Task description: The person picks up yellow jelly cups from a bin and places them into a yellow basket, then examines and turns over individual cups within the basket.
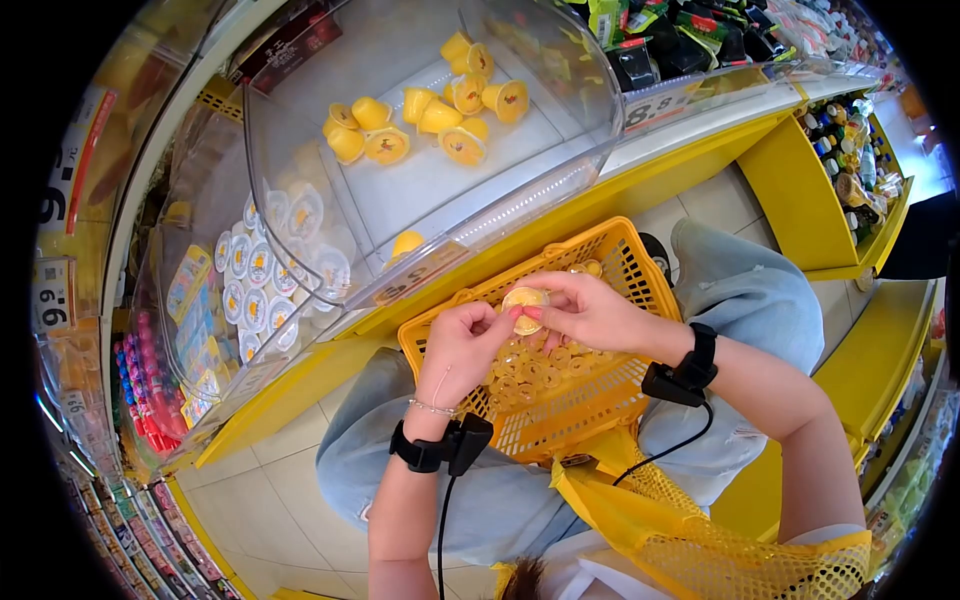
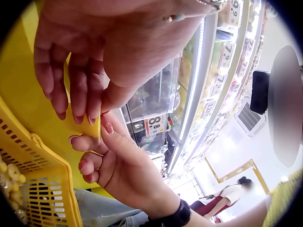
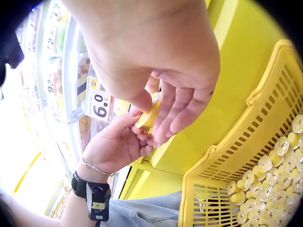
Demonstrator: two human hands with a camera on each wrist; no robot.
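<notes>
Between my two hands, above the basket, is a small yellow jelly cup [image 1: 526, 297] with a round, pale lid. My left hand [image 1: 462, 345] pinches its edge from the left with thumb and fingers. From the other side my right hand [image 1: 592, 312] grips the cup, thumb at the lid. The right wrist view shows the yellow cup [image 3: 150, 117] tilted between both sets of fingertips; my fingers partly hide it. Below the hands, a yellow plastic basket [image 1: 570, 425] holds many similar jelly cups [image 1: 525, 372], heaped together.
A clear bin [image 1: 400, 205] in front holds several loose yellow jelly cups [image 1: 440, 118]. White-lidded cups [image 1: 262, 265] fill the bin to its left. A yellow shelf edge [image 1: 690, 165] runs behind the basket. Jeans-covered knees [image 1: 745, 300] flank the basket, and another person [image 2: 222, 196] stands farther off.
</notes>
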